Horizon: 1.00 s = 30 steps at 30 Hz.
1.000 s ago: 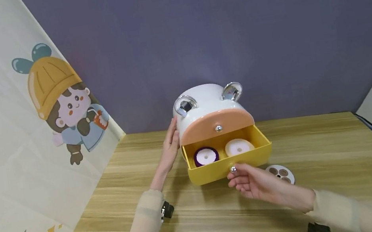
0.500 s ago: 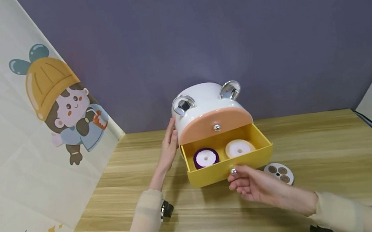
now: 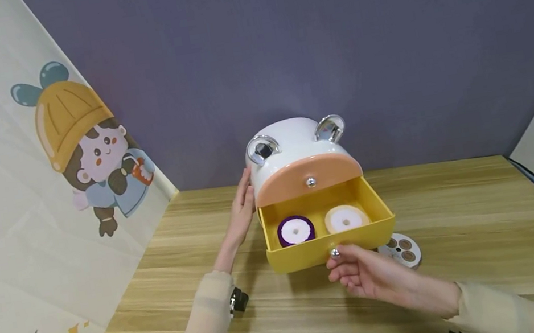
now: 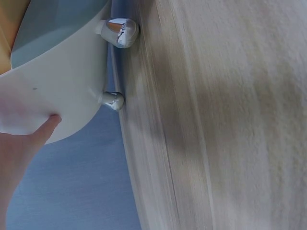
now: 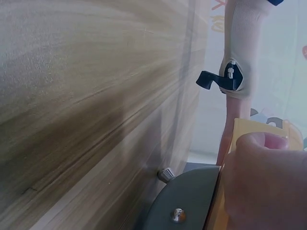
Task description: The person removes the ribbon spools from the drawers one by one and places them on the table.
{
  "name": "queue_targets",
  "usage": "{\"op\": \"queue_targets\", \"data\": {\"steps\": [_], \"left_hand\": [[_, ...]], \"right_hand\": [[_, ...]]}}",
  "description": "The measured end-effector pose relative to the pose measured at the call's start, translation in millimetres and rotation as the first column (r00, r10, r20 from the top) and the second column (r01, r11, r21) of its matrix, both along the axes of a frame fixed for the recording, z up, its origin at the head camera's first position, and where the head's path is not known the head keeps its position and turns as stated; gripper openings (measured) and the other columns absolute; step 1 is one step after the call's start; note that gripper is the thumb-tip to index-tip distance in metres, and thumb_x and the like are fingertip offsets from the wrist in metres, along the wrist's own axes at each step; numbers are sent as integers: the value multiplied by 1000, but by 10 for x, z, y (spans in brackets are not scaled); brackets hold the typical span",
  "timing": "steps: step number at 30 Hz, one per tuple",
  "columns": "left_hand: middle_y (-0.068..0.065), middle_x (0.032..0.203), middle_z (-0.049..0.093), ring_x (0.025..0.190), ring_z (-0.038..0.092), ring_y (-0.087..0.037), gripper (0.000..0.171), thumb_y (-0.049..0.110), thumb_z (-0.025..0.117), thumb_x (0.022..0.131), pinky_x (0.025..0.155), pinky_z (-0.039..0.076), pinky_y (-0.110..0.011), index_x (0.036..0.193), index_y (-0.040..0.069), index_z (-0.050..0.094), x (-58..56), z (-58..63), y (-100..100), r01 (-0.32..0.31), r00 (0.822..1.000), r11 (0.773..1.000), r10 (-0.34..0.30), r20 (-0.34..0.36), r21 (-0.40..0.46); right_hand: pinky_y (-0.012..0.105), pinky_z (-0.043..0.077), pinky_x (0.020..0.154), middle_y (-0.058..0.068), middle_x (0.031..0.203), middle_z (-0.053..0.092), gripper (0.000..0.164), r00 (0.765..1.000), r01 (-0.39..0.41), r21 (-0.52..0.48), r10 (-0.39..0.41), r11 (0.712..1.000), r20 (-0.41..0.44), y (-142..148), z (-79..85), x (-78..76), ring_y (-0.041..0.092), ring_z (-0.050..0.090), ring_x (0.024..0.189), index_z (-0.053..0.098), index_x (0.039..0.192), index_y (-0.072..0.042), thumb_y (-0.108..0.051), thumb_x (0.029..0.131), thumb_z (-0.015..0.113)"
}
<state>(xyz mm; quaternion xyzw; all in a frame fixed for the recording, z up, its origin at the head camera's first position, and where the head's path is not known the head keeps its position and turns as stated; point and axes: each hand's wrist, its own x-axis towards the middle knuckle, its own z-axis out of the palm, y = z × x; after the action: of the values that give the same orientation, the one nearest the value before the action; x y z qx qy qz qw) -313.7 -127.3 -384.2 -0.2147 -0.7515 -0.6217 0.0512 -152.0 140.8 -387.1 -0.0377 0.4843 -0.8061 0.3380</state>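
Note:
A white animal-shaped drawer cabinet with silver ears stands against the back wall. Its yellow drawer is pulled far out. Inside lie a ribbon spool with a purple edge and a pale peach one. My right hand pinches the drawer's silver knob between thumb and forefinger. Flat fingers of my left hand rest against the cabinet's left side, and its thumb presses the white wall in the left wrist view. The peach upper drawer is closed.
A white disc with brown circles lies on the wooden table, partly behind my right hand. In the right wrist view a grey lower front with a silver knob shows. A printed curtain hangs at the left.
The yellow drawer has come a little farther out toward me along with my right hand, showing more of its inside. My left hand has stayed against the cabinet.

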Motion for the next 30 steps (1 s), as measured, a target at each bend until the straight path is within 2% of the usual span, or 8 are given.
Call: {"op": "queue_targets", "data": {"steps": [11,19,26,30], "left_hand": [[-12,168,10,153,21,-37,52,18,35,108,117,36,-58,158,14,24,19,12,-11,3,1000,1000,-3,-2,5],[-2,169,11,153,21,-33,51,24,35,109,117,35,-60,159,26,25,-189,-230,-44,-12,1000,1000,12,-1,13],[7,168,14,153,23,-31,50,40,38,107,115,38,-58,156,37,28,-219,-276,-32,-20,1000,1000,20,-1,20],[5,169,13,153,22,-32,50,39,37,107,114,39,-59,156,37,27,-194,-242,-21,-16,1000,1000,15,4,16]], "right_hand": [[11,53,71,-7,91,72,30,1000,-7,2,7,1000,7,25,-3,69,0,64,78,65,97,-15,-33,106,43],[11,53,71,-6,93,73,30,1000,-20,9,20,1000,3,50,-15,118,1,63,79,64,99,-15,-35,106,42],[11,53,72,-6,96,73,31,999,-41,7,41,999,-16,86,-22,115,1,63,81,64,102,-15,-34,107,41],[13,54,76,-5,100,75,33,995,-93,18,94,996,-40,122,-3,121,1,64,83,67,106,-13,-33,107,40]]}}
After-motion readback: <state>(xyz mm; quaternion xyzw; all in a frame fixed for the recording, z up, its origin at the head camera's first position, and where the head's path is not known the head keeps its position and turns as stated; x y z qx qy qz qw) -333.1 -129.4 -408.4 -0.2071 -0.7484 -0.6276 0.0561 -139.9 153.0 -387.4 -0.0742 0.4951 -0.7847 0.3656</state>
